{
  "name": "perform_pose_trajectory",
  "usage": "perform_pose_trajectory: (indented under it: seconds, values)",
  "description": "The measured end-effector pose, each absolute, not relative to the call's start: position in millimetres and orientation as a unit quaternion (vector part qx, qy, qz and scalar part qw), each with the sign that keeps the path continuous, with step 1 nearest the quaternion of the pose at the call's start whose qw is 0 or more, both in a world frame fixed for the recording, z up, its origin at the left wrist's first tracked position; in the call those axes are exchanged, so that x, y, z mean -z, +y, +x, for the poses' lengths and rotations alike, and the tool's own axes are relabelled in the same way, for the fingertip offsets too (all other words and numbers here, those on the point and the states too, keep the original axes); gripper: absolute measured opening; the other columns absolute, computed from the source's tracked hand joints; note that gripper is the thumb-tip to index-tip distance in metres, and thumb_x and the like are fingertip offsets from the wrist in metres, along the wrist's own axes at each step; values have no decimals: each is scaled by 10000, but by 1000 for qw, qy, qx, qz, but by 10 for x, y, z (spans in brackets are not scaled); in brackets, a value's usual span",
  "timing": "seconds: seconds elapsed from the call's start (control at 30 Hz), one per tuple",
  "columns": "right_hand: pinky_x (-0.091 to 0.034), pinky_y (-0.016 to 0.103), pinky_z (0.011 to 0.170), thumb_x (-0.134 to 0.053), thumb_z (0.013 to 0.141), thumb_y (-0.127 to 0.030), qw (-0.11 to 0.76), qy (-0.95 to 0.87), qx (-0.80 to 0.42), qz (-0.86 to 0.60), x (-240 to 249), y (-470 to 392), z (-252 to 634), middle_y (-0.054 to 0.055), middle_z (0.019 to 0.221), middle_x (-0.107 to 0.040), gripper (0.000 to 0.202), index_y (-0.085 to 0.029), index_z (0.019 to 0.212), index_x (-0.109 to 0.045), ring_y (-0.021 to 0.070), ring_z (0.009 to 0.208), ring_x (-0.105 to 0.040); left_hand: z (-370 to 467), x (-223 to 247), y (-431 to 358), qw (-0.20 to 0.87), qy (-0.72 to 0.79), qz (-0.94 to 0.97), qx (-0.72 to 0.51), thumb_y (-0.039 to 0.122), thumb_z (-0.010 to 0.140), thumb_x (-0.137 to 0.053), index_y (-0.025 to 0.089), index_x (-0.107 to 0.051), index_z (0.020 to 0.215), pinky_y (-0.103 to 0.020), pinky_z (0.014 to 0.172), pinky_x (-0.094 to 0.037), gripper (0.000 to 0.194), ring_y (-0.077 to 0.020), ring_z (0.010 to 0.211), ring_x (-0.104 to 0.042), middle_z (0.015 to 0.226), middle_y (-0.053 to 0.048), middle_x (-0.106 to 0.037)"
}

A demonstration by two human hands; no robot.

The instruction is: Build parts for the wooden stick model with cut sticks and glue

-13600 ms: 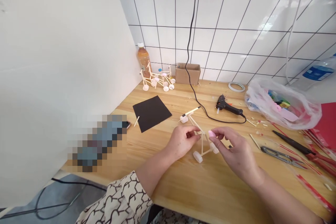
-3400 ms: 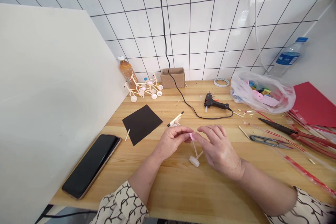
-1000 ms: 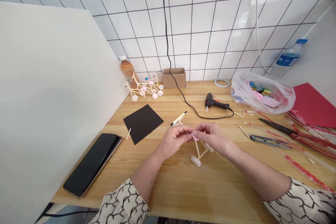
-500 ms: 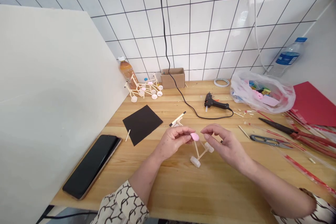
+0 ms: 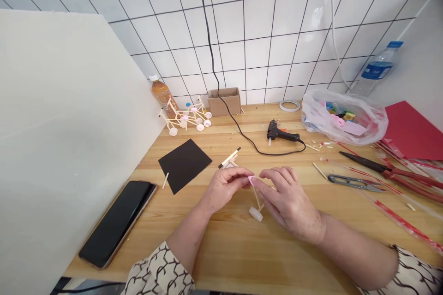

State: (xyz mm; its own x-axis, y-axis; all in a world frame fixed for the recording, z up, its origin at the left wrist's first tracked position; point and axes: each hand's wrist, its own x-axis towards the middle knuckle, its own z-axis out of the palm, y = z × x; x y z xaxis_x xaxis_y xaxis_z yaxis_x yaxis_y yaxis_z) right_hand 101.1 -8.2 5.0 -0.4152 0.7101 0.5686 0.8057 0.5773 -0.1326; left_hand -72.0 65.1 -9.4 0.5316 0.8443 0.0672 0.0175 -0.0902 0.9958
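Note:
My left hand is closed in a pinch at the pink oval piece on top of a small stick-built tricycle model. The model tilts above the wooden table, with a whitish translucent wheel at its lower near end. My right hand covers the model's right side, including most of its other wheel. The right thumb touches the pink piece, while the index finger is raised apart from it. Beyond my left hand, the front of the model shows a dark-tipped stick handlebar.
A black sheet and a phone lie left. Behind stand similar stick models, a tea bottle and a cardboard box. Rightward are a glue gun, plastic bag, snips and red-handled scissors.
My right hand has moved left and turned over the model, bringing its thumb onto the pink piece and hiding the right wheel. My left hand keeps its pinch. The view has shifted slightly.

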Motion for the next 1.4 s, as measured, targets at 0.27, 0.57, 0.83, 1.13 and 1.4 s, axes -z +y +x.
perform_pose_trajectory:
  seconds: [0.27,0.57,0.83,1.13,1.4]
  values:
    - [-398,374,738,-435,878,-145,342,-814,12,-469,-129,-67,1049,110,937,-574,275,-176,1109,-580,211,856,-500,-718,65,641,614,322,626,-357,226,743,-647,143,-693,857,-234,674,-523,149,-126,686,-629,775,-37,-690]
    - [-402,420,760,-463,857,-139,325,-828,31,-457,-96,-73,1042,136,990,-572,271,-160,1100,-581,237,904,-498,-728,88,637,615,325,628,-349,247,743,-644,139,-693,894,-266,700,-525,192,-144,710,-629,804,-52,-687]
    - [-462,386,756,-509,830,-154,439,-744,-70,-499,-14,7,1169,95,930,-587,165,-184,965,-599,218,880,-547,-783,47,534,598,324,624,-386,189,754,-624,150,-607,971,-244,686,-487,222,-125,714,-591,729,-16,-625]
    - [-452,389,761,-525,816,-166,407,-743,-124,-516,126,43,1109,84,881,-620,144,-185,910,-633,217,844,-567,-742,98,499,549,372,651,-368,229,718,-658,134,-584,687,-212,604,-414,125,-92,625,-497,676,-6,-578]
    - [-400,348,709,-475,821,-86,368,-776,-120,-498,146,75,1060,51,806,-622,173,-189,842,-612,187,773,-542,-683,134,509,577,375,639,-345,254,714,-646,136,-581,671,-217,572,-387,141,-88,581,-467,623,13,-536]
